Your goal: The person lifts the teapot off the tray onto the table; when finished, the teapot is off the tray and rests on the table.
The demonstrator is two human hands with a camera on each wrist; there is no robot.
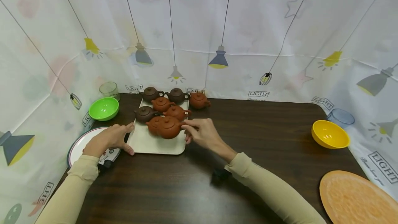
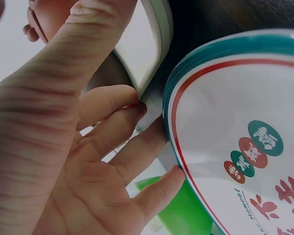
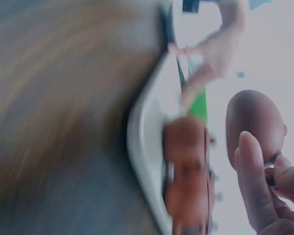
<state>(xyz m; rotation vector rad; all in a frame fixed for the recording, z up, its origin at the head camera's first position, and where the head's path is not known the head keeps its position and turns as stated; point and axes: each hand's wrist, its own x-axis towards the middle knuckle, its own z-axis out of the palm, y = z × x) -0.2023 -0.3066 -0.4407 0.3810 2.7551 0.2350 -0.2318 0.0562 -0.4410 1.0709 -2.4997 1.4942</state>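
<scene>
A reddish-brown teapot (image 1: 169, 127) is pinched at its handle side by my right hand (image 1: 200, 132); the right wrist view shows this teapot (image 3: 255, 122) raised above the tray. The cream tray (image 1: 158, 147) carries several small teapots, among them a reddish teapot (image 1: 176, 112) and a dark brown teapot (image 1: 145, 114). Partly hidden behind the held one sits another reddish teapot (image 1: 152, 126). At the tray's left edge rests my left hand (image 1: 109, 139), fingers spread, gripping nothing; the left wrist view has its fingers (image 2: 110, 105) between tray and plate.
Beside the tray's far right corner stands a reddish teapot (image 1: 199, 100). Leftward are a white plate (image 1: 81, 143), a green bowl (image 1: 104, 109) and a clear glass (image 1: 109, 88). Far right hold a yellow bowl (image 1: 330, 134), a bluish glass (image 1: 341, 117) and a round orange mat (image 1: 357, 196).
</scene>
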